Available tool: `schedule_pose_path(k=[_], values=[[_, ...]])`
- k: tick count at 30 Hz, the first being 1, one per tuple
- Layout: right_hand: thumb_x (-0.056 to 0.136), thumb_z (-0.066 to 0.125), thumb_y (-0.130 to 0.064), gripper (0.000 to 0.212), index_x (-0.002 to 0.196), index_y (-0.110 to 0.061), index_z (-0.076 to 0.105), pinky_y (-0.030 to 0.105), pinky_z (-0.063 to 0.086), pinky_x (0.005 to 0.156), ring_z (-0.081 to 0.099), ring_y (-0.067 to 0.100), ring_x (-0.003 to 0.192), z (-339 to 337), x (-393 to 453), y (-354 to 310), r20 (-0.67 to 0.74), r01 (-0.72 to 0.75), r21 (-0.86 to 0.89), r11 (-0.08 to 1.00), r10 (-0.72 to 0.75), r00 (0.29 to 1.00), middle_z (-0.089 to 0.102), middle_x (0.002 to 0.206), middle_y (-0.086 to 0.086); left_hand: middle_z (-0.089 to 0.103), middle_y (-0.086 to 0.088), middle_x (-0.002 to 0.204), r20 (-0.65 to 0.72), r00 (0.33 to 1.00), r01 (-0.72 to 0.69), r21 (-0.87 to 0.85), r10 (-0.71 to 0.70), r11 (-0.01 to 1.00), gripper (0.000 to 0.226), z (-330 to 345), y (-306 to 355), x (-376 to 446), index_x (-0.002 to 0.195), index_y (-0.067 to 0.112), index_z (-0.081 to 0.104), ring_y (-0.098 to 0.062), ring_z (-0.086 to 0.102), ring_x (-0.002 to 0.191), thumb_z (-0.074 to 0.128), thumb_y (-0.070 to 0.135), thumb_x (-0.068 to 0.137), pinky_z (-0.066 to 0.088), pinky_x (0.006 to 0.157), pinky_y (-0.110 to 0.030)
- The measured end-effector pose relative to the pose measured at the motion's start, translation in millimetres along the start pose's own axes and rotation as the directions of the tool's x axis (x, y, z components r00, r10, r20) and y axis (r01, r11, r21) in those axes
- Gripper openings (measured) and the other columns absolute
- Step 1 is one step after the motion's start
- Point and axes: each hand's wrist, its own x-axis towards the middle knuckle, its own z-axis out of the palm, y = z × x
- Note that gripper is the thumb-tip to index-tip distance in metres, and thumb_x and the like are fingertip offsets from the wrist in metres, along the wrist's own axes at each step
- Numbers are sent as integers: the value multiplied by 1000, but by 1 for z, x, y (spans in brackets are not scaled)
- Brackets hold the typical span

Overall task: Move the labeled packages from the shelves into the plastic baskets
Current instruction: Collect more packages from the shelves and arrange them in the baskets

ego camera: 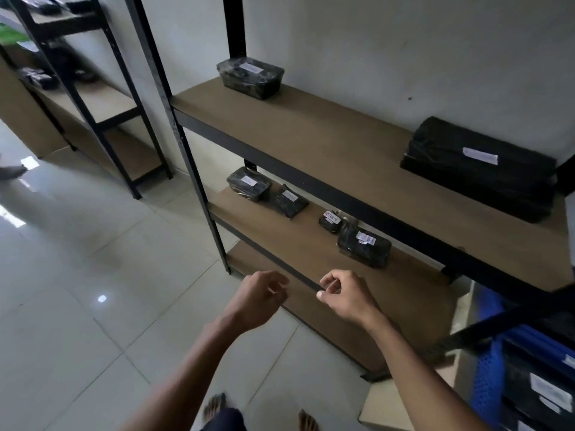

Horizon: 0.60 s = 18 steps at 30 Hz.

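Pale floor tiles front brown shelves; both hands, left hand and right hand, hang loosely curled, holding nothing. Wrapped packages look light, slick; grip their sides.

"RETURN" on the white label of a small black package, middle shelf.

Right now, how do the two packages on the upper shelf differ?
The left package is small and boxy; the right package is much larger and longer. The left one sits at the shelf's far end by the post, the right one at the near end against the wall. Both are wrapped in black plastic and carry a white label on top.
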Motion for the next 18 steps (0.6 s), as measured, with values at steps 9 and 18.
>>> schedule_pose_path(k=[9, 18], values=[[76, 77, -25, 14, 87, -24, 68, 23, 48, 72, 62, 11, 76, 34, 38, -45, -159, -188, 130, 973, 208, 965, 64, 78, -5, 67, -1, 94, 178, 982, -67, 30, 61, 997, 20, -59, -62, 79, 109, 11, 69, -14, 62, 85, 61, 17, 92, 46, 72, -22], [77, 78, -24, 18, 92, -20, 70, 13, 39, 59, 61, 11, 75, 62, 37, -63, -229, -369, 302, 879, 442, 867, 66, 80, -2, 68, -3, 84, 337, 941, -20, -23, 26, 1000, 20, -67, -98, 120, 107, 11, 70, -25, 68, 81, 66, 20, 89, 51, 73, -26]])
